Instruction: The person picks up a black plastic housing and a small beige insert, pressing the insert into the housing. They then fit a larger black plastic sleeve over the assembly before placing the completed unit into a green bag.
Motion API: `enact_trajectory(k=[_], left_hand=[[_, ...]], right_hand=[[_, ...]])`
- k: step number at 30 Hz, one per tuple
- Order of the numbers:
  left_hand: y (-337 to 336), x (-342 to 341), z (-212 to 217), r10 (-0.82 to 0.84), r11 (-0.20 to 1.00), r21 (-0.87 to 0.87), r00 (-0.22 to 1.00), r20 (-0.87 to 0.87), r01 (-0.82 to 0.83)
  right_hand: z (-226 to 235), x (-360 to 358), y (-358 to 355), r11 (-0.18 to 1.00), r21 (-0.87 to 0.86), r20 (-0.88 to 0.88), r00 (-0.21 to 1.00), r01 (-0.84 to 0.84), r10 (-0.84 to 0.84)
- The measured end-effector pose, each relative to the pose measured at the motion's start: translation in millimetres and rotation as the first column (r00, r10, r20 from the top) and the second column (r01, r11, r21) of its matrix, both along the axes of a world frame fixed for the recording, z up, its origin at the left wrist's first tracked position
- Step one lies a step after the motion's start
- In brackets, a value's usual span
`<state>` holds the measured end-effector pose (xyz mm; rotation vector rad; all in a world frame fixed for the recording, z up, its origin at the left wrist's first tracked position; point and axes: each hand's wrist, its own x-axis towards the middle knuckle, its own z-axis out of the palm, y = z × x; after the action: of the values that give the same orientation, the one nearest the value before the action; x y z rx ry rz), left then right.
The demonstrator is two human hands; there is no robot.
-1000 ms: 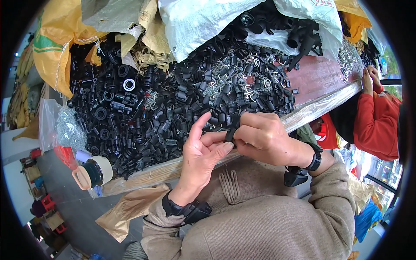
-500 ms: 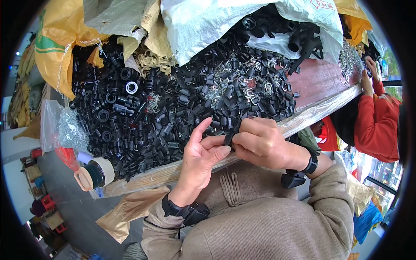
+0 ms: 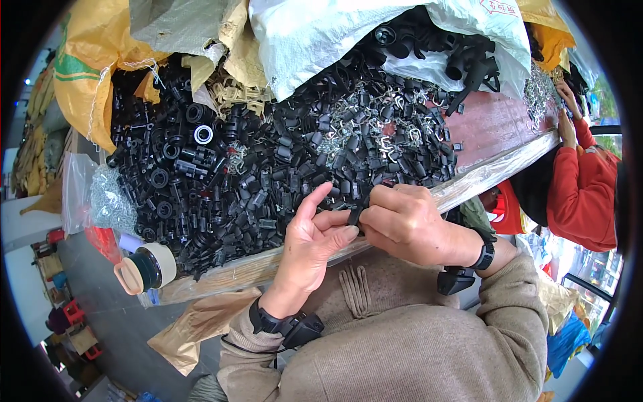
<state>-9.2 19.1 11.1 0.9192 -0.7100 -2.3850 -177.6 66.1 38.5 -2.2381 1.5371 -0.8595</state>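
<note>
My left hand pinches a small black plastic part between thumb and fingers, its index finger raised. My right hand is closed against the same part from the other side, its fingertips mostly hidden behind the knuckles. Both hands meet just above the table's wooden front edge. Beyond them spreads a heap of small black plastic parts. Bent metal wire clips lie mixed into the heap on its far right side.
Black rings and tubes pile up at left, beside a bag of small metal pieces and a lidded jar. White sacking and a yellow sack line the back. A co-worker in red sleeves works at far right.
Both hands stay nearly in place around the black part. My right hand has shifted very slightly. The co-worker's hands have moved a little at far right.
</note>
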Motion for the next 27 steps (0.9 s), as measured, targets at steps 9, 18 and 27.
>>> enact_trajectory(k=[9, 18, 27], left_hand=[[-0.8, 0.5, 4.0, 0.005, 1.0, -0.031, 1.0, 0.007, -0.005], [0.0, 1.6, -1.4, 0.015, 0.999, 0.03, 1.0, -0.01, -0.015], [-0.9, 1.8, 1.7, 0.015, 0.995, 0.102, 0.998, -0.053, -0.01]], right_hand=[[2.1, 1.3, 0.4, 0.999, -0.037, 0.038, 0.999, 0.007, -0.006], [2.0, 1.4, -1.6, 0.999, 0.042, 0.017, 1.0, -0.015, 0.014], [-5.3, 0.1, 0.3, 0.995, -0.099, 0.105, 0.994, -0.018, 0.028]])
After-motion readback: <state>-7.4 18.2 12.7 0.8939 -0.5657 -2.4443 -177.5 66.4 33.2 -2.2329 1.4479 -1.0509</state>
